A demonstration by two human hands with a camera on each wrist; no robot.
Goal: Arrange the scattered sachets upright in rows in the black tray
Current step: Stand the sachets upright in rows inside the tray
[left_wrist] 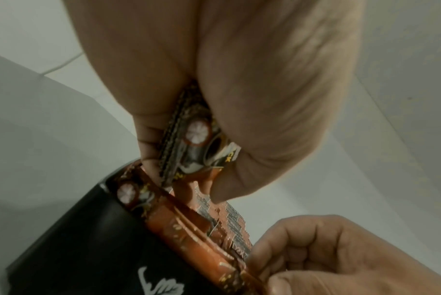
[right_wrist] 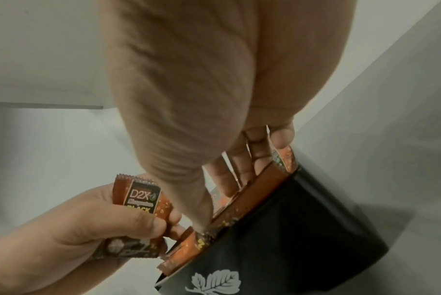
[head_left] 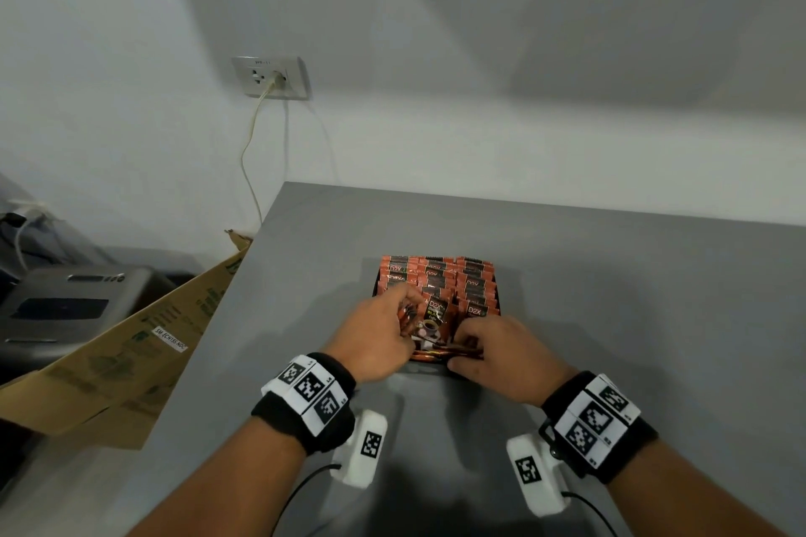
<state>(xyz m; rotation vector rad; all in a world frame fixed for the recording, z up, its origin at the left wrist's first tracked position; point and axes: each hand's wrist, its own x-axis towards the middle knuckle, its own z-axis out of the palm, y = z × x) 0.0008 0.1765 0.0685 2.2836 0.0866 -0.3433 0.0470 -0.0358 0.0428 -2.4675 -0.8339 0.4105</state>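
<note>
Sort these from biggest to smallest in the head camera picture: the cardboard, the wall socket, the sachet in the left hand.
1. cardboard
2. wall socket
3. sachet held by the left hand; it looks similar to the socket, so that order is unsure.

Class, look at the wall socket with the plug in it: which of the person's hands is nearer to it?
Left. The left hand is at the tray's left side, below the socket; the right hand is further right.

Black wristbands (head_left: 305, 401) — white marker blocks, cabled white cameras (head_left: 364, 447).
</note>
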